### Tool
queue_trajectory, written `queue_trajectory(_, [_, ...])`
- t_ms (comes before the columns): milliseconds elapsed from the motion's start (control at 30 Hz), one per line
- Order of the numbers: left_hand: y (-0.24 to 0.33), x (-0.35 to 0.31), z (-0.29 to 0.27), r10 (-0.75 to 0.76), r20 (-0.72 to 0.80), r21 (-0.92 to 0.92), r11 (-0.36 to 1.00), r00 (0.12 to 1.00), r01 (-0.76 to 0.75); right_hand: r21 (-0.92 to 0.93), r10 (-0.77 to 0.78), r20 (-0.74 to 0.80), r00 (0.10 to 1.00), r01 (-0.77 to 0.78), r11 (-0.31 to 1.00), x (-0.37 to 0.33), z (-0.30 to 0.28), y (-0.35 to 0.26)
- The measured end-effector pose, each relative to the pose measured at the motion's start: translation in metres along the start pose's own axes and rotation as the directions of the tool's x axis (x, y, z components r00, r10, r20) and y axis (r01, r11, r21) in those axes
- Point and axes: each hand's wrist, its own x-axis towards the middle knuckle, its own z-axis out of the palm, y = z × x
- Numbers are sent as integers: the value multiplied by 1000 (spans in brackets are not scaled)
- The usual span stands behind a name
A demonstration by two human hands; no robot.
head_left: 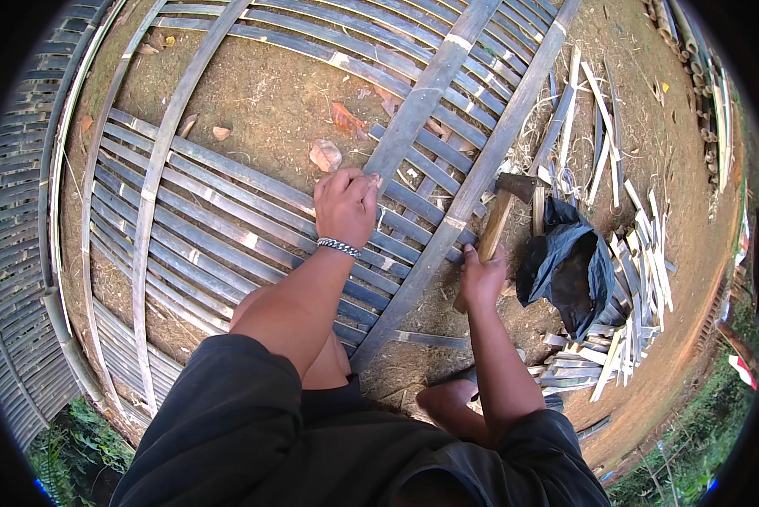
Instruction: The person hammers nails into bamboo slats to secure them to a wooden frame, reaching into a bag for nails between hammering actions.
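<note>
Head: right hand point(483, 275) grips hatchet point(497, 221); left hand point(346, 205), grasp unclear

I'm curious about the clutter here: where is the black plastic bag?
In the head view, the black plastic bag lies right of centre, between the person's right hand and the pile of split strips.

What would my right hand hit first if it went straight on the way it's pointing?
Probably the long diagonal bamboo slat just ahead of your right hand, which grips the hatchet; height is unclear.
</note>
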Motion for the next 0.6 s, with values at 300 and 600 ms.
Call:
queue_trajectory(300, [-3,-3,0,-41,34,-19,999,999,41,18,134,36,990,-134,991,-5,-7,-26])
queue_trajectory(600, [-1,-1,0,-24,15,-24,999,1000,25,15,46,12,999,-46,999,-2,-3,-8])
